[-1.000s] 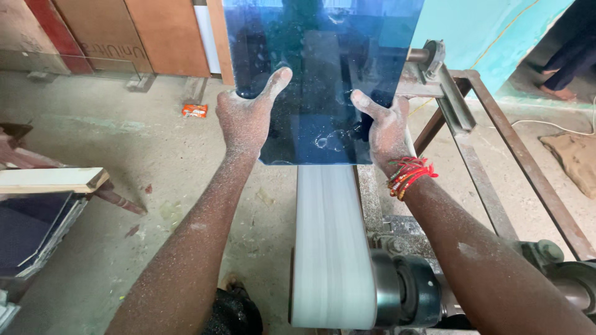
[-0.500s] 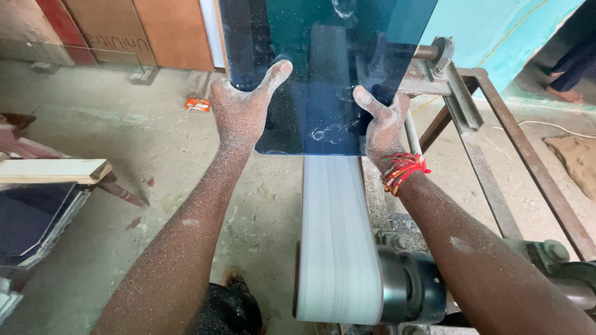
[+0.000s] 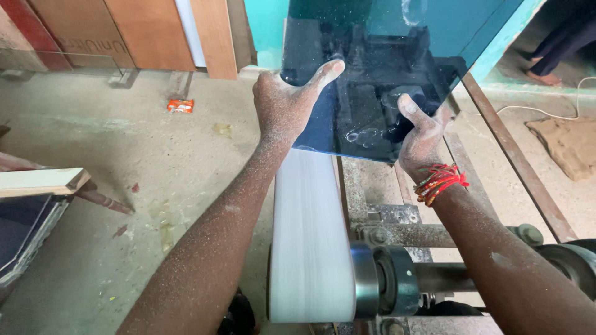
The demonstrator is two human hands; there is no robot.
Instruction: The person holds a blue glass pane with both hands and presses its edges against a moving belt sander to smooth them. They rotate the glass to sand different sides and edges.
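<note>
I have tipped the big dark blue glass sheet [image 3: 379, 80] since a moment ago. My left hand [image 3: 282, 105] and right hand [image 3: 422, 133] clamp its sides, perhaps just above the white spinning belt [image 3: 307, 236]. I should press its edge evenly.

Soft even daylight, faint shadows; reflections on dark glass sheet [image 3: 379, 80]; belt [image 3: 308, 236] motion-blurred.
</note>
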